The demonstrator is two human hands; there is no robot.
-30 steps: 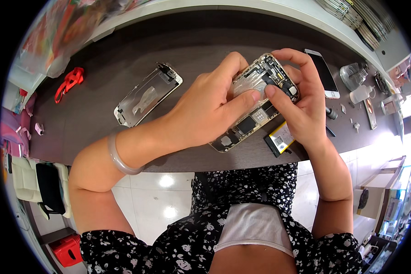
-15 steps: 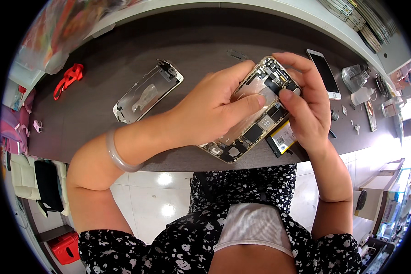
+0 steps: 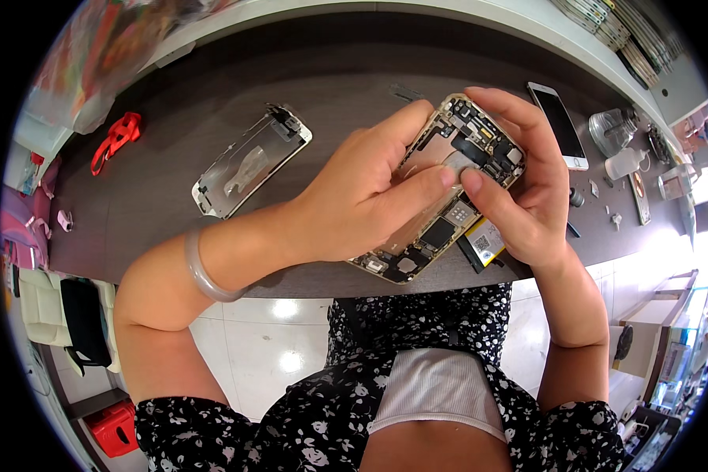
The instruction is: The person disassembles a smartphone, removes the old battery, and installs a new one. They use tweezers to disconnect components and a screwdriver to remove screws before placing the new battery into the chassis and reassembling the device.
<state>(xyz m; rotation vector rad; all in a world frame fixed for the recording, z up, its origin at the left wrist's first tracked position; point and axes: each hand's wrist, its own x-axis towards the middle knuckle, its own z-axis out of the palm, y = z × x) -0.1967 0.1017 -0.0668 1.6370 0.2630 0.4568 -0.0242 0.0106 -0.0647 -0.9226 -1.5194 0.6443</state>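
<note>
Both my hands hold an opened smartphone body [image 3: 440,234], tilted above the front part of the table, its inner boards and bare battery bay showing. My left hand [image 3: 377,185] grips its left side, fingers tucked behind and thumb lying over the bay. My right hand [image 3: 531,185] wraps the upper right edge, with its thumb tip close to the left thumb inside the housing. Anything pinched between the thumbs is too small to make out. Partly under the phone body lies a phone battery [image 3: 484,242] with a yellow edge. To the left rests a detached phone screen [image 3: 252,169], inner side up.
A white-framed smartphone [image 3: 558,124] lies at the right, beside a glass jar [image 3: 608,132] and a small white squeeze bottle [image 3: 625,164]. Small parts and a narrow phone piece [image 3: 639,198] are scattered there. A red strap [image 3: 118,141] sits at far left.
My right thumb has moved left and down across the phone body, toward my left thumb. The phone body has shifted slightly in my hands.
</note>
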